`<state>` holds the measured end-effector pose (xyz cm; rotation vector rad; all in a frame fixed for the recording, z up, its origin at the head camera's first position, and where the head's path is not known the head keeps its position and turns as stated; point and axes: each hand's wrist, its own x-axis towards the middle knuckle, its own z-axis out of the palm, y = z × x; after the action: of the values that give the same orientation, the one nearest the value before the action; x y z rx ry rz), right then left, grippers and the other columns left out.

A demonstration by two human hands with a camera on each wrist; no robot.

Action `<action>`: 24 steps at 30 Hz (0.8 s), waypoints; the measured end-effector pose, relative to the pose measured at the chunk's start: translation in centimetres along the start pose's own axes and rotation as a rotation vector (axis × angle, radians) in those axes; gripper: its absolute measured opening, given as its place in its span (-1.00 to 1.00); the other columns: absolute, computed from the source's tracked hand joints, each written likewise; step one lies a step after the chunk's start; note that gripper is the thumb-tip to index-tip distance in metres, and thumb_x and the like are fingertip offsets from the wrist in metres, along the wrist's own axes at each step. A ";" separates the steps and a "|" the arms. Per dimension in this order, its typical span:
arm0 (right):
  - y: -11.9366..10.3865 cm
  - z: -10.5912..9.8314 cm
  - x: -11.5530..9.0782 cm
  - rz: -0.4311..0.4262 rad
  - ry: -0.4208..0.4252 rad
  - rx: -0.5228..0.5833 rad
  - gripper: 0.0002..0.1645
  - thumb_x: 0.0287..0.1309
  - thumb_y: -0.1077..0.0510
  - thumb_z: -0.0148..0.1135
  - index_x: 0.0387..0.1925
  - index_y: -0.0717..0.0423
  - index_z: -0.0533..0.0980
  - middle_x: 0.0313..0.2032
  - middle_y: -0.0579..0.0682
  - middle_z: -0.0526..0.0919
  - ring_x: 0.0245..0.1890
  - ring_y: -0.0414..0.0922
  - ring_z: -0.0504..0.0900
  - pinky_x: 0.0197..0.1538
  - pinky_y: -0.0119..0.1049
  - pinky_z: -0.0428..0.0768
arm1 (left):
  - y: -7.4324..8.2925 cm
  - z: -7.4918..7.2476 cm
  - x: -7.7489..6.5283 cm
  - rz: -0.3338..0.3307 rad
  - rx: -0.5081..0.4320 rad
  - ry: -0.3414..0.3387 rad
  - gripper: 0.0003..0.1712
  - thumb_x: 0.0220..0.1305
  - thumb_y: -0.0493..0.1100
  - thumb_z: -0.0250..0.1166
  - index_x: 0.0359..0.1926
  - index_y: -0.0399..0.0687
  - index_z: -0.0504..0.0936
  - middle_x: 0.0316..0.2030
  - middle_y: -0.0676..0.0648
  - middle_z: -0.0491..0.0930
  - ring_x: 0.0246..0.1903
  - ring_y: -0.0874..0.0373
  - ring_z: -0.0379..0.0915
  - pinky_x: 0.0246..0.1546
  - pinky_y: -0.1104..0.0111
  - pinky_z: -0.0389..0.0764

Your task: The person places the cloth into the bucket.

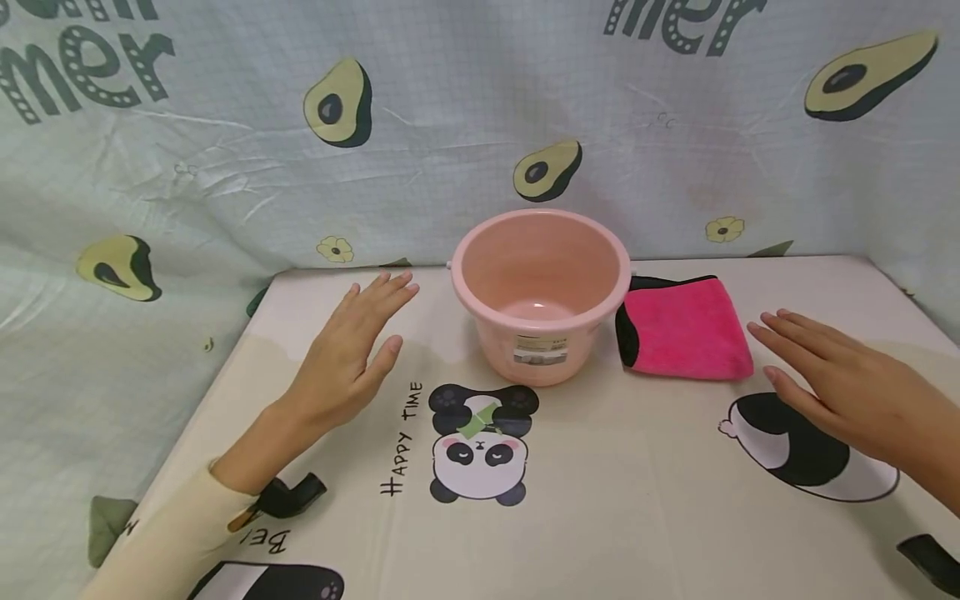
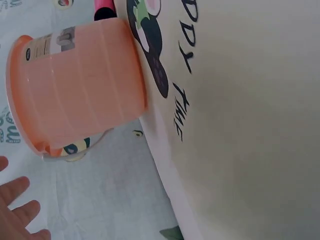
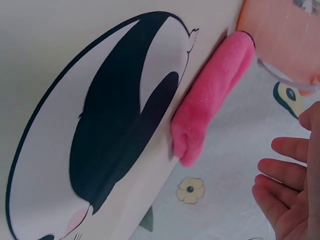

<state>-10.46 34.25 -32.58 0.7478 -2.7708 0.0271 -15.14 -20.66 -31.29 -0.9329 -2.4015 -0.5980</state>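
Observation:
A pink plastic bucket (image 1: 539, 350) with a paper label stands upright near the back of the table. Against its right side lies a folded bright pink cloth (image 1: 690, 329) with black edging; the bucket hides part of its left end. My left hand (image 1: 348, 358) hovers left of the bucket, fingers extended, touching nothing. To the right of the cloth, my right hand (image 1: 855, 383) is held above the table with straight fingers and nothing in it. In the left wrist view the bucket (image 2: 85, 85) shows its wire handle hanging behind. The right wrist view shows the cloth (image 3: 212, 100) as a thick folded pad.
The table (image 1: 600, 533) wears a pale cover printed with pandas and lettering. Behind it hangs a light curtain (image 1: 450, 108) with avocado prints, close to the bucket's back. A black strap end (image 1: 292, 497) sticks out at my left wrist.

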 end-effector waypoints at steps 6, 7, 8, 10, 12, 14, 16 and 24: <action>-0.6 0.2 0.4 0.035 0.012 0.027 -0.35 0.40 0.05 0.20 0.41 0.23 0.36 0.35 0.26 0.42 0.38 0.13 0.34 0.49 -0.44 -0.21 | 0.5 0.4 0.6 -0.085 -0.204 0.024 -0.42 0.60 -0.02 -0.09 0.54 -0.01 0.24 0.48 -0.04 0.32 0.49 0.02 0.17 0.51 0.08 0.10; -0.6 0.3 0.5 0.033 0.019 0.027 -0.36 0.39 0.05 0.21 0.39 0.23 0.38 0.34 0.25 0.44 0.34 0.14 0.38 0.49 -0.43 -0.18 | 0.6 0.4 0.7 -0.103 -0.231 0.026 -0.42 0.59 -0.05 -0.08 0.54 -0.01 0.24 0.47 -0.03 0.33 0.48 0.04 0.18 0.51 0.12 0.12; -0.6 0.3 0.6 0.031 0.023 0.025 -0.37 0.39 0.05 0.22 0.38 0.24 0.39 0.33 0.24 0.45 0.31 0.15 0.41 0.50 -0.39 -0.12 | 0.6 0.4 0.9 -0.116 -0.253 0.031 -0.42 0.58 -0.07 -0.08 0.54 -0.01 0.25 0.47 -0.03 0.33 0.48 0.06 0.19 0.50 0.14 0.14; -0.5 0.3 0.7 0.023 0.034 0.025 -0.39 0.38 0.06 0.22 0.36 0.25 0.41 0.31 0.24 0.47 0.25 0.18 0.46 0.52 -0.30 -0.02 | 0.7 0.3 1.1 -0.139 -0.288 0.039 -0.43 0.57 -0.09 -0.09 0.53 -0.01 0.28 0.46 -0.02 0.35 0.47 0.08 0.20 0.49 0.19 0.17; -0.3 0.3 0.8 0.012 0.046 0.015 -0.41 0.38 0.07 0.21 0.34 0.27 0.43 0.28 0.26 0.50 0.21 0.20 0.48 0.52 -0.21 0.04 | 0.8 0.2 1.3 -0.149 -0.313 0.047 -0.44 0.57 -0.11 -0.11 0.52 -0.03 0.30 0.44 -0.02 0.37 0.46 0.09 0.22 0.48 0.21 0.19; -0.1 0.3 0.9 0.002 0.063 0.011 -0.44 0.38 0.09 0.21 0.30 0.30 0.46 0.25 0.27 0.52 0.19 0.21 0.48 0.52 -0.25 0.01 | 0.9 0.2 1.6 -0.153 -0.333 0.059 -0.45 0.58 -0.13 -0.11 0.50 -0.06 0.33 0.43 -0.02 0.38 0.46 0.09 0.23 0.47 0.22 0.19; 0.0 0.2 1.0 -0.012 0.084 0.011 -0.48 0.37 0.11 0.20 0.25 0.32 0.50 0.22 0.27 0.54 0.19 0.22 0.48 0.52 -0.38 -0.09 | 0.9 0.2 1.8 -0.152 -0.347 0.074 -0.46 0.57 -0.17 -0.10 0.48 -0.09 0.36 0.42 -0.03 0.40 0.45 0.09 0.24 0.47 0.24 0.20; 0.1 0.1 1.5 -0.051 0.122 0.015 -0.61 0.32 0.15 0.21 0.06 0.31 0.62 0.12 0.24 0.62 0.15 0.19 0.51 0.44 -0.61 -0.24 | 1.0 0.7 3.0 -0.130 -0.464 0.106 -0.49 0.53 -0.29 -0.02 0.44 -0.18 0.40 0.39 -0.06 0.43 0.43 0.11 0.27 0.42 0.27 0.29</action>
<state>-11.78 33.60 -32.27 0.7927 -2.6379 0.0810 -16.55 -18.07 -29.86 -0.8978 -2.2812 -1.2586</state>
